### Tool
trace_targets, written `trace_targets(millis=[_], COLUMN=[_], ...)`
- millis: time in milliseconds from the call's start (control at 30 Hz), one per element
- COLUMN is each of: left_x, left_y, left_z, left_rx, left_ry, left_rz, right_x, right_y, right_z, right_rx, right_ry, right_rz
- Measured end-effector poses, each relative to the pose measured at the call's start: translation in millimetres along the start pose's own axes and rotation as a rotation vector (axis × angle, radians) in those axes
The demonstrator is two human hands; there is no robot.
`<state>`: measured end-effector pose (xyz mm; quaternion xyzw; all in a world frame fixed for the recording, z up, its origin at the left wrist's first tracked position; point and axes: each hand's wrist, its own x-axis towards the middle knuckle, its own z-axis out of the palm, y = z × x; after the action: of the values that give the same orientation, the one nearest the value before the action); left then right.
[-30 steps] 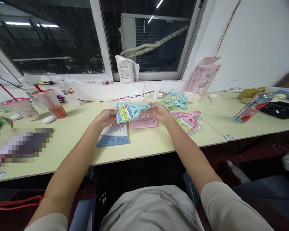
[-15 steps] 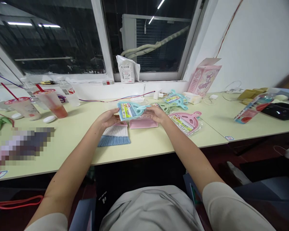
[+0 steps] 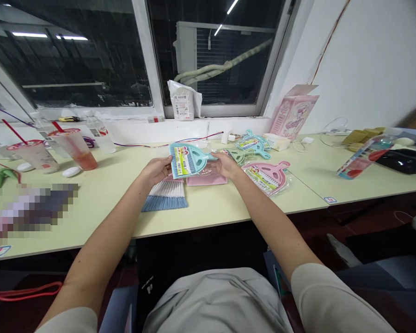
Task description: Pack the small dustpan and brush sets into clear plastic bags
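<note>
The blue pack [image 3: 186, 161] is right between the two hands, raised over the table [image 3: 211, 208], its long axis running left to right. Neither hand is nearer: the left hand [image 3: 156, 170] grips the brush end, the right hand [image 3: 228, 165] pinches the handle end. Just below it I count one broom [image 3: 164, 195] and one pink pan [image 3: 207, 179]. To the right lie one pink pack [image 3: 267, 177] and one green pack [image 3: 244, 155]; the blue stack [image 3: 253, 141] behind overlaps too much to count. Two cups [image 3: 72, 149] stand off left.
</note>
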<state>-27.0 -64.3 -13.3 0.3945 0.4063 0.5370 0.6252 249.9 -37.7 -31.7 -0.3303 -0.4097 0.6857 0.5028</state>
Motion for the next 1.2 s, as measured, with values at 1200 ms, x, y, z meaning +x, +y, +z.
trace_targets(millis=[1200], left_x=[3.9], left_y=[-20.0], left_z=[3.7], left_rx=[0.262], left_ry=[0.128], left_rz=[0.173], right_x=[12.4], right_y=[14.6], right_z=[5.5], right_rx=[-0.039], right_ry=[0.236], right_rz=[-0.054])
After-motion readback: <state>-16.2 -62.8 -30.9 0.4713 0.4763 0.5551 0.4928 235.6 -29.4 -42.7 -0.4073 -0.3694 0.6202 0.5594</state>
